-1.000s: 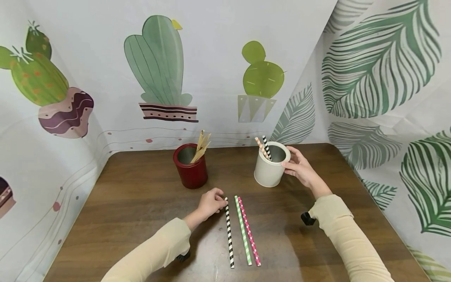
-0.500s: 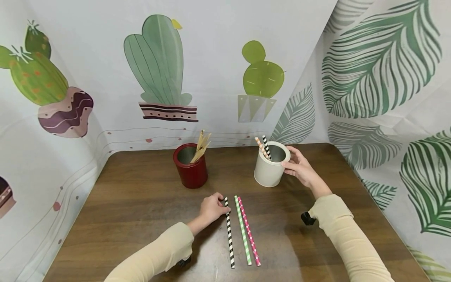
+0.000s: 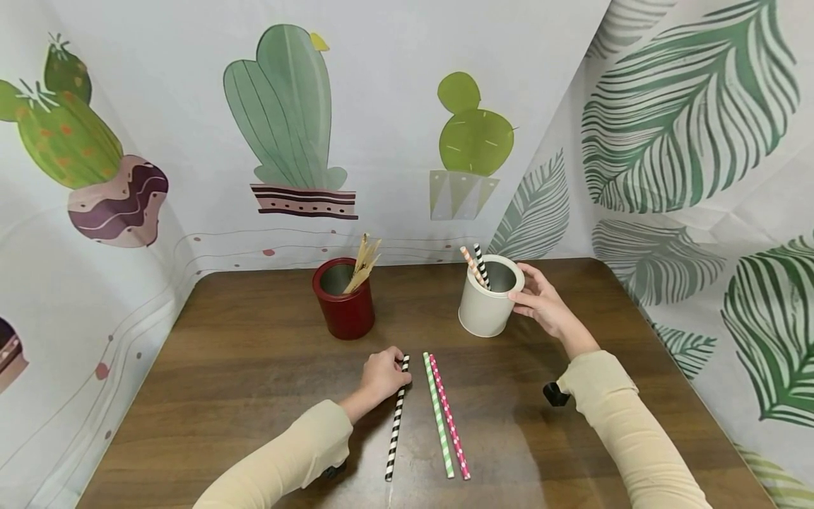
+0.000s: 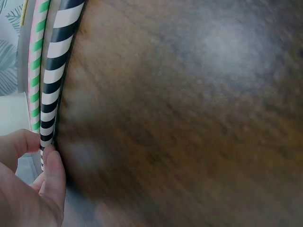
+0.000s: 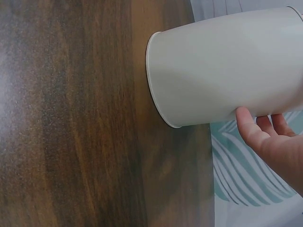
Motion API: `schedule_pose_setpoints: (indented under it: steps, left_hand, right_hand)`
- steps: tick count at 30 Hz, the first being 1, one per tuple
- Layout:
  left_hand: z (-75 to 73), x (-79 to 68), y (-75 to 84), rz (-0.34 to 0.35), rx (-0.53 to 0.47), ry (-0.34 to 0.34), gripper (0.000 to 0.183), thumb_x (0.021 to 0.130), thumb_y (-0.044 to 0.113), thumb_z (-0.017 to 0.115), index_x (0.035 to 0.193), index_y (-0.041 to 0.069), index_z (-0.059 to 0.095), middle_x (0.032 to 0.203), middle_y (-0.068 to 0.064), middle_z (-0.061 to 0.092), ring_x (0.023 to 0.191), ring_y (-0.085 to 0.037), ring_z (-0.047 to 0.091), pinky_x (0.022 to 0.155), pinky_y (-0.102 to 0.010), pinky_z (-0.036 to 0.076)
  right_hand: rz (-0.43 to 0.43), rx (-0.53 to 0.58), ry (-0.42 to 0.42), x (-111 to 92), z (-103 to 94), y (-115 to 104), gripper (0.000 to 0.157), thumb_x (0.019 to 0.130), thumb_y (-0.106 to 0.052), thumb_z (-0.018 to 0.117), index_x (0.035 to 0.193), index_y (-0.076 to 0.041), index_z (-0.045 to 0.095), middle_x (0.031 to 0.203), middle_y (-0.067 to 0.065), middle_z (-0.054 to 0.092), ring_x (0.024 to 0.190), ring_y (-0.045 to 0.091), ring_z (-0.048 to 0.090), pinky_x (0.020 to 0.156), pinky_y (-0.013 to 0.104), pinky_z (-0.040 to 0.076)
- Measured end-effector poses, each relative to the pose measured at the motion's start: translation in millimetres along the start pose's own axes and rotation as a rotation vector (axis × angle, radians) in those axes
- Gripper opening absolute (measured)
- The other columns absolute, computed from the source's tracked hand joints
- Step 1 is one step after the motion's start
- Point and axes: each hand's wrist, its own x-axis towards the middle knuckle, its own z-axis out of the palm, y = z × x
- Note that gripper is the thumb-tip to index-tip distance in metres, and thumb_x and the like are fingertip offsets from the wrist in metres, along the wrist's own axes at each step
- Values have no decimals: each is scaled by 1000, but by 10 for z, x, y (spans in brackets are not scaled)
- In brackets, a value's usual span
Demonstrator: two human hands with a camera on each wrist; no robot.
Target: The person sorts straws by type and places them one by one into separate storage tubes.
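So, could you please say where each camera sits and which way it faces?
Head: on the head, facing forward and down at the table; left hand, right hand and sleeves show.
Left wrist: on that wrist, facing the pinched striped straw; part of the left hand shows.
Right wrist: on that wrist, facing the white can; part of the right hand shows.
Head and right wrist share the white can.

Site: indoor setup; white cactus-and-leaf-printed backdrop (image 3: pixel 394 127) behind and beside a wood-grain table (image 3: pixel 242 367). Home or studio unclear, the surrounding room being hidden by the backdrop.
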Motion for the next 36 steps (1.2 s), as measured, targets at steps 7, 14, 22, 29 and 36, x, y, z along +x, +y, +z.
schedule_pose_setpoints:
  steps: [7, 14, 22, 29, 36]
  left_hand:
    - [-13, 93, 5, -61, -77, -17, 23, 64, 16, 67, 85, 7, 63, 66, 2, 64, 56, -6, 54, 54, -22, 42]
    - [-106, 236, 150, -184, -395, -18, 20, 66, 9, 63, 85, 2, 62, 66, -2, 64, 49, -6, 53, 48, -20, 45]
    - [-216, 370, 350, -251, -639, -33, 21, 69, 7, 59, 88, -1, 61, 64, -1, 57, 51, -7, 52, 50, -21, 49]
    - [-342, 566, 537, -262, -771, -13, 18, 73, 7, 59, 90, 0, 57, 68, -1, 56, 54, -7, 53, 57, -24, 51]
    - [-548, 777, 795, -249, -874, 17, 17, 75, 5, 60, 90, 1, 55, 70, -1, 56, 56, -7, 55, 55, -20, 49]
  right_hand:
    - [-4, -9, 5, -20, -4, -8, 62, 82, -6, 59, 133, -22, 25, 123, 5, 33, 93, 3, 50, 82, 37, 45]
    - [-2, -2, 11, -32, -15, -15, 62, 83, -6, 58, 133, -22, 25, 123, 4, 33, 91, 3, 51, 83, 38, 45]
    - [0, -5, 16, -20, -24, -5, 62, 83, -5, 58, 133, -22, 25, 121, 1, 35, 91, 2, 51, 84, 39, 44]
    - [-3, -8, 8, -16, -24, -3, 62, 84, -5, 57, 134, -21, 24, 121, 1, 34, 93, 3, 50, 84, 40, 43]
    - [-2, -6, 1, 0, -4, 4, 63, 84, -6, 57, 135, -20, 23, 123, 2, 34, 94, 3, 49, 85, 41, 43]
